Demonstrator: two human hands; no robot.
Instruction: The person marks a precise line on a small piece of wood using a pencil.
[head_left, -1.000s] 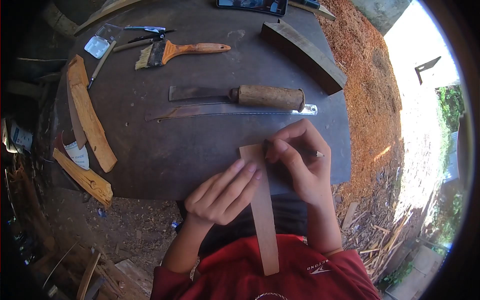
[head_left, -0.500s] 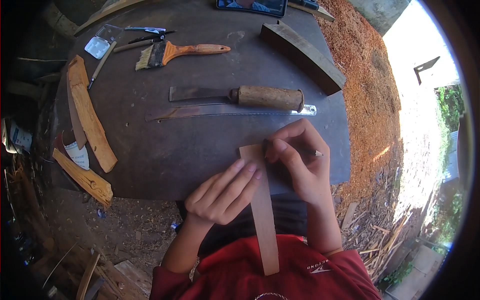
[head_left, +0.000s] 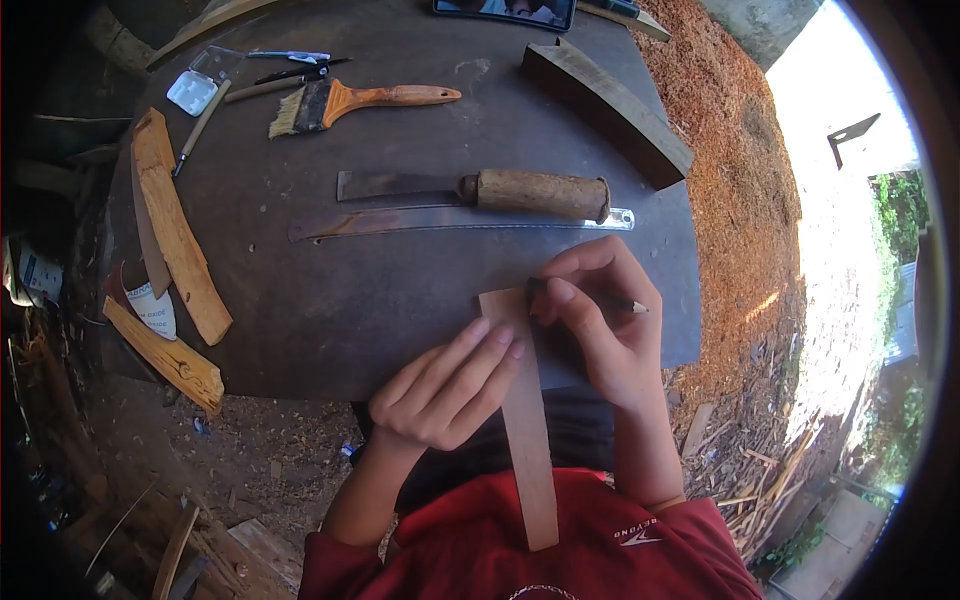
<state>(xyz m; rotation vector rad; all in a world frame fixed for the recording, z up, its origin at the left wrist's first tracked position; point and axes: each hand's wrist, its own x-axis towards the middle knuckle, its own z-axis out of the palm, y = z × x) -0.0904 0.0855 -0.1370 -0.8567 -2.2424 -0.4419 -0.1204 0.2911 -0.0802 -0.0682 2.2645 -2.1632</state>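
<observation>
A thin, flat wooden strip (head_left: 530, 440) runs from the table's near edge back over the red shirt. My left hand (head_left: 447, 388) lies on the strip near its far end, its fingers stretched out and pressing on it. My right hand (head_left: 607, 325) is closed in a pinch around a dark pencil (head_left: 637, 307), whose sharpened end sticks out to the right. Something small and dark shows at the fingertips beside the strip's far end. Beyond the hands lie a chisel with a thick wooden handle (head_left: 540, 194) and a metal ruler (head_left: 420, 219).
On the dark table (head_left: 300, 300) are a brush (head_left: 390, 97), a curved wooden block (head_left: 605, 115), a phone (head_left: 510, 10), a small white case (head_left: 193, 92), pens, sandpaper (head_left: 152, 308) and rough wood pieces (head_left: 180, 230). Sawdust (head_left: 735, 200) lies at the right.
</observation>
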